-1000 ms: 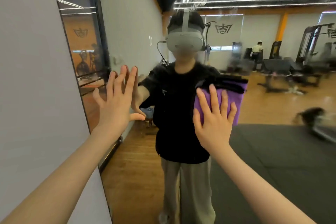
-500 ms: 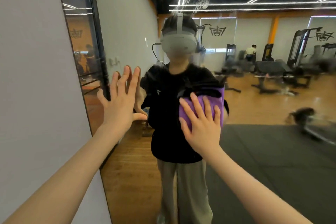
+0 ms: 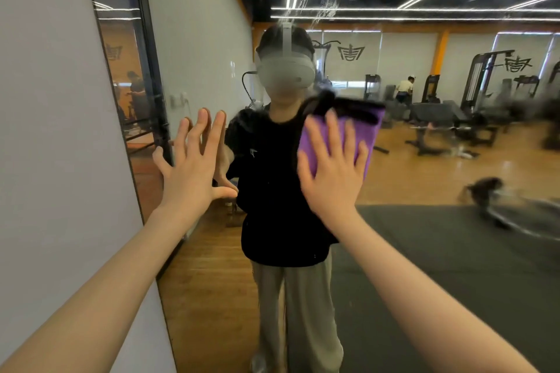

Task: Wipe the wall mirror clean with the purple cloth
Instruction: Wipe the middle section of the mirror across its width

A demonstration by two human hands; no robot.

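Right hand [image 3: 331,172], fingers flat, presses purple cloth [image 3: 368,133] on wall mirror [image 3: 424,221] (smears at 12 o'clock); left hand [image 3: 194,165] flat, empty.

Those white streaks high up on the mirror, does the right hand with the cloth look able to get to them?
Probably yes. The right hand presses the purple cloth flat on the mirror, and nothing lies between it and the white streaks above; the bent arm seems to have some stretch left.

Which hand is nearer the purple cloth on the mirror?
Right. The right hand presses flat on the purple cloth, fingers spread over it against the wall mirror. The left hand rests bare on the glass, well to the cloth's left.
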